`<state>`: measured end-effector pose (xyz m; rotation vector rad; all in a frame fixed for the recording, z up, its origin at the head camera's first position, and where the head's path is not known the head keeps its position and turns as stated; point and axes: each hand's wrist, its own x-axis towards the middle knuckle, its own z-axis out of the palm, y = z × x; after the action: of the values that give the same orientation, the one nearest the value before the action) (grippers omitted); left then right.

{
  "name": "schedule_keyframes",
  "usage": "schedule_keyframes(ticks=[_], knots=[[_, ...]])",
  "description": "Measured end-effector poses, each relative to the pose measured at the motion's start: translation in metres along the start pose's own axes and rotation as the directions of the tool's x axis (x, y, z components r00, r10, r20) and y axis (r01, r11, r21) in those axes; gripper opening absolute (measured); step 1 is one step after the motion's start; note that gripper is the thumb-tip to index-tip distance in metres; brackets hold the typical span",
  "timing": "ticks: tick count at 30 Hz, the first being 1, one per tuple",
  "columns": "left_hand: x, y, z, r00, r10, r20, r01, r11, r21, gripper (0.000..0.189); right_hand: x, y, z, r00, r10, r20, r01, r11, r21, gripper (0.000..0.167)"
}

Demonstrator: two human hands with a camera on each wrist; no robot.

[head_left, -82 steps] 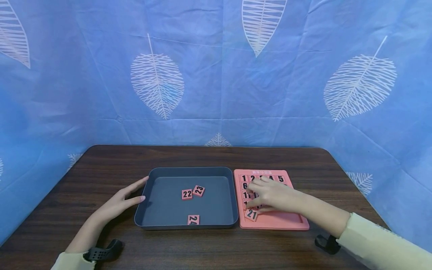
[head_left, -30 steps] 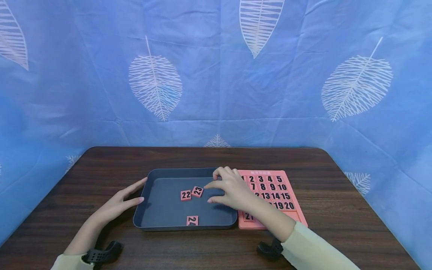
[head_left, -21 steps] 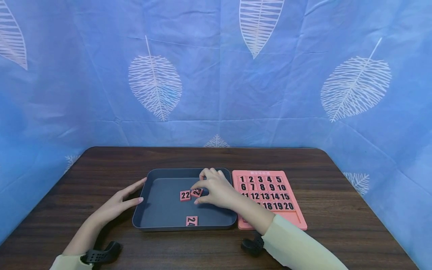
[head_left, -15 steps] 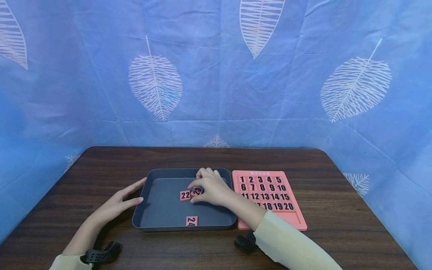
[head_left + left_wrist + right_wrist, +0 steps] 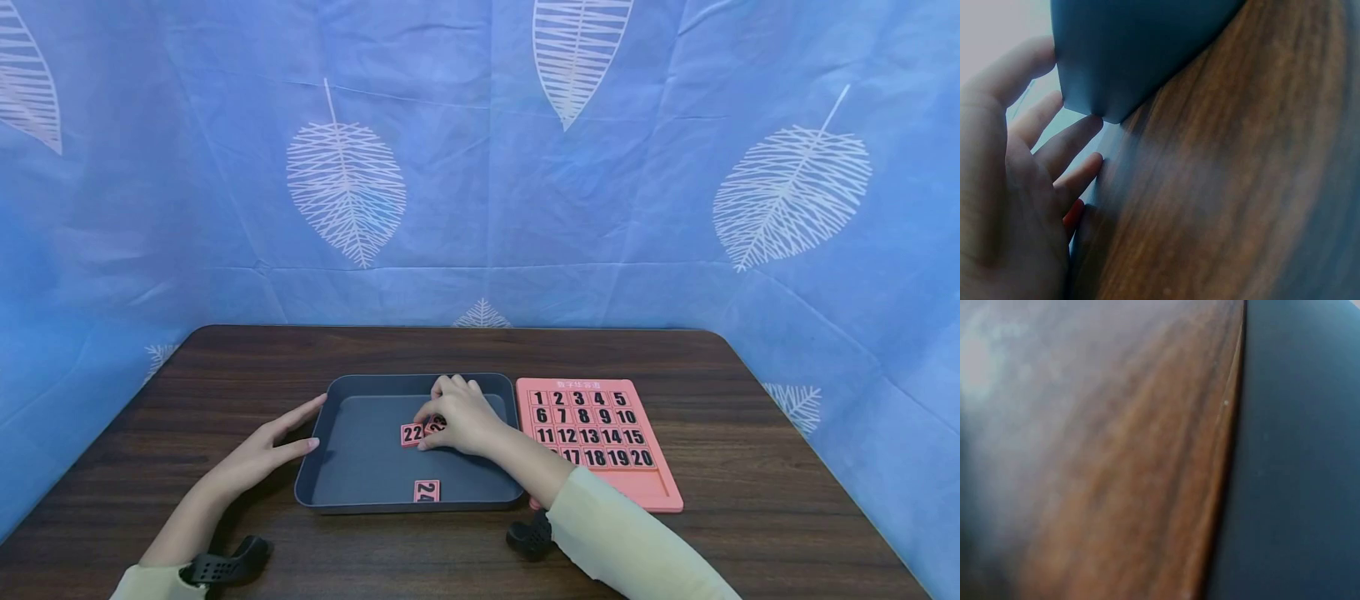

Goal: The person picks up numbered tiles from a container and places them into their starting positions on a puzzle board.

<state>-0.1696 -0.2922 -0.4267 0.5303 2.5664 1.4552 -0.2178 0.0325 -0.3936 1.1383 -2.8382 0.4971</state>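
Inside the grey tray (image 5: pixel 360 487), my right hand (image 5: pixel 468 421) pinches a pink tile numbered 22 (image 5: pixel 409 434), thumb at its lower edge and index finger at its upper edge. Under that hand a tile numbered 23 (image 5: pixel 435 424) shows only in part. A tile numbered 24 (image 5: pixel 427 491) lies sideways near the tray's front wall. My left hand (image 5: pixel 258 454) rests its straight fingers against the tray's left side; in the left wrist view its fingertips touch the outer wall of the tray (image 5: pixel 1129 50). The right wrist view shows no fingers.
Right of the tray lies a pink number board (image 5: pixel 637 492) with rows of tiles up to 20; my right forearm covers its lower left corner. Both lie on a dark wooden table (image 5: pixel 750 467), with a blue leaf-patterned cloth (image 5: pixel 480 167) behind.
My right hand has left the tile numbered 21 on the board and come left into the tray, past tile 23 to tile 22. My left hand has stayed at the tray's side.
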Motion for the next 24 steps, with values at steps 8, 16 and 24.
schedule_keyframes(ticks=[8, 16, 24], knots=[[0.001, -0.001, -0.001, 1.000, 0.005, -0.001, -0.005, 1.000, 0.004, 0.062, -0.005, 0.000, -0.008, 0.999, -0.003, -0.042, 0.004, 1.000, 0.020, 0.032], [0.001, 0.000, 0.000, 1.000, -0.008, -0.007, 0.008, 1.000, 0.014, 0.063, -0.016, -0.004, -0.022, 0.994, 0.008, -0.108, -0.002, 0.999, 0.051, 0.031], [0.000, 0.001, 0.000, 1.000, -0.015, -0.010, 0.015, 1.000, 0.018, 0.064, -0.036, -0.009, -0.036, 0.982, -0.002, -0.187, 0.015, 0.997, 0.069, 0.031]])
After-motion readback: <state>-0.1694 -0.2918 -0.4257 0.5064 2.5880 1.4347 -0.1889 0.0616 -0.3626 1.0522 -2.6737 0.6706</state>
